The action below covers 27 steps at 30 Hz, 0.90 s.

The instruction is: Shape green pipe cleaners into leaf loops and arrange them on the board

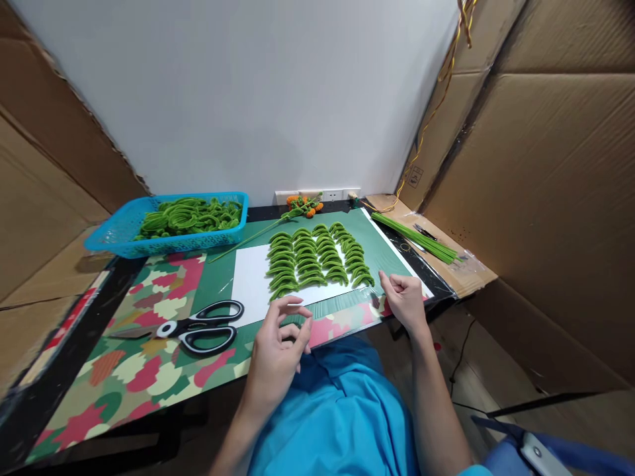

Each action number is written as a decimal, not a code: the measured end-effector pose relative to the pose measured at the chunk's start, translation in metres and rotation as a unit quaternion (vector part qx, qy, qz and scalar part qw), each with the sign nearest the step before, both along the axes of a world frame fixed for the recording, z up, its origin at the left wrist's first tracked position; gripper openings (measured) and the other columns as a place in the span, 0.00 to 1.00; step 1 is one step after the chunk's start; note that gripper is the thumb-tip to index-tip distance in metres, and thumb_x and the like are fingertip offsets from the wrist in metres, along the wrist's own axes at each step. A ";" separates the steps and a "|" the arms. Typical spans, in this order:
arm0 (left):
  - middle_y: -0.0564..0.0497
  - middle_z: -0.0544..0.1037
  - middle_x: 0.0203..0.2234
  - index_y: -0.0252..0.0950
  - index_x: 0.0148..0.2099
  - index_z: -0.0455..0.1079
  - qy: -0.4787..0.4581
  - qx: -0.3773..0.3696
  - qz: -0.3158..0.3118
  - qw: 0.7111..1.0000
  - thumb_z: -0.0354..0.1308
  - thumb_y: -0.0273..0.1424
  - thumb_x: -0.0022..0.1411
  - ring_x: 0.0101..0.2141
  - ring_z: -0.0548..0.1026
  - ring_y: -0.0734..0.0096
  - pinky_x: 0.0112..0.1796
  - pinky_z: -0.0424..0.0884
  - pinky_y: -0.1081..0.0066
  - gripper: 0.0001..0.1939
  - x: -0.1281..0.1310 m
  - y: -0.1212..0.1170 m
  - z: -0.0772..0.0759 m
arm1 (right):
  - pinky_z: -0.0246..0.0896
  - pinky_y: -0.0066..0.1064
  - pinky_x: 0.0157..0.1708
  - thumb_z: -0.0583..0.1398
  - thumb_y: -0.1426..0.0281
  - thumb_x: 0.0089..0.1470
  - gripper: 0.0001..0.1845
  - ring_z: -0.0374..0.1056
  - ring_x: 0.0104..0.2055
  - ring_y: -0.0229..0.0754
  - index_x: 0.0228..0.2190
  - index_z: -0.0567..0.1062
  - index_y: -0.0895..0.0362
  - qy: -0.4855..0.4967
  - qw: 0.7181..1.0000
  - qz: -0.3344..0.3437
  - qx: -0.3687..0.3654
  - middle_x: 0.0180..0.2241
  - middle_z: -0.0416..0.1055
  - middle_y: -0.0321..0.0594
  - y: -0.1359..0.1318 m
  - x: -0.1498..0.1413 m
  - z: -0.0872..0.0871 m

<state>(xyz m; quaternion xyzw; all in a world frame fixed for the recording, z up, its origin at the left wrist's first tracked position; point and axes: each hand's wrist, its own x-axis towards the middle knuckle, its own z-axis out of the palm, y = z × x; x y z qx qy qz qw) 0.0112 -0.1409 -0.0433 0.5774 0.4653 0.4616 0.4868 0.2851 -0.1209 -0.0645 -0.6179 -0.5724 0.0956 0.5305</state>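
Observation:
Fuzzy green curved pieces [310,260], which look like bent chenille leaves, lie in several neat columns on a white paper sheet [251,271]. My left hand [282,337] hovers at the table's front edge, below the left columns, with its fingers curled but apart and nothing between them. To the right of the last column, my right hand [404,296] is closed in a fist with the thumb side up; I see nothing in it. Black-handled scissors [191,328] rest left of my left hand, blades pointing left.
A blue plastic basket [124,246] of more green pieces stands at the back left. An orange-flowered sprig [305,206] with a long green stem lies at the back. Green stems [417,237] and a pen [425,231] lie at right. Cardboard walls [555,178] flank the table.

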 end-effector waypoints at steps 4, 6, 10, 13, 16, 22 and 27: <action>0.51 0.75 0.44 0.44 0.57 0.64 0.006 0.001 -0.016 1.000 0.64 0.44 0.68 0.22 0.74 0.77 0.12 0.65 0.79 0.21 0.000 0.000 -0.001 | 0.48 0.33 0.26 0.58 0.55 0.64 0.29 0.45 0.23 0.37 0.20 0.47 0.49 -0.028 0.996 -0.076 -0.026 0.19 0.45 0.28 0.001 0.008 0.001; 0.50 0.76 0.45 0.42 0.56 0.66 0.006 -0.005 -0.017 1.000 0.63 0.45 0.68 0.22 0.73 0.77 0.12 0.64 0.79 0.20 -0.001 0.000 -0.002 | 0.52 0.35 0.28 0.60 0.58 0.61 0.24 0.52 0.23 0.41 0.20 0.57 0.49 -0.054 0.989 -0.130 -0.051 0.19 0.55 0.32 0.001 0.021 0.004; 0.50 0.78 0.37 0.38 0.49 0.71 0.017 -0.030 -0.043 0.998 0.61 0.46 0.70 0.23 0.73 0.76 0.15 0.63 0.80 0.17 -0.002 -0.003 -0.003 | 0.60 0.40 0.34 0.58 0.61 0.61 0.13 0.70 0.30 0.51 0.31 0.78 0.54 -0.110 0.963 -0.223 -0.100 0.29 0.77 0.47 0.014 0.067 0.018; 0.51 0.77 0.31 0.37 0.45 0.72 0.020 -0.030 -0.056 0.998 0.59 0.45 0.71 0.23 0.73 0.74 0.17 0.64 0.80 0.15 -0.003 -0.006 -0.003 | 0.65 0.44 0.41 0.58 0.64 0.60 0.16 0.76 0.39 0.57 0.39 0.83 0.59 -0.162 0.952 -0.230 -0.124 0.38 0.82 0.55 0.048 0.100 0.034; 0.51 0.76 0.31 0.37 0.44 0.72 0.017 -0.024 -0.058 0.998 0.59 0.44 0.71 0.23 0.73 0.74 0.17 0.64 0.79 0.15 -0.004 -0.007 -0.003 | 0.67 0.44 0.46 0.60 0.67 0.57 0.15 0.77 0.43 0.59 0.37 0.86 0.59 -0.215 0.950 -0.178 -0.139 0.39 0.83 0.56 0.089 0.116 0.043; 0.51 0.77 0.32 0.38 0.45 0.72 0.004 -0.018 -0.063 0.998 0.58 0.42 0.72 0.23 0.73 0.75 0.19 0.65 0.78 0.13 -0.004 -0.007 -0.005 | 0.68 0.45 0.49 0.59 0.71 0.56 0.14 0.77 0.43 0.58 0.33 0.87 0.59 -0.273 0.946 -0.110 -0.131 0.39 0.84 0.56 0.127 0.113 0.025; 0.53 0.75 0.30 0.38 0.45 0.72 0.007 -0.016 -0.067 0.998 0.58 0.42 0.72 0.23 0.72 0.75 0.20 0.65 0.78 0.12 -0.003 -0.010 -0.003 | 0.68 0.47 0.46 0.58 0.73 0.56 0.20 0.76 0.43 0.60 0.44 0.86 0.59 -0.266 0.945 -0.144 -0.123 0.41 0.83 0.55 0.122 0.125 0.008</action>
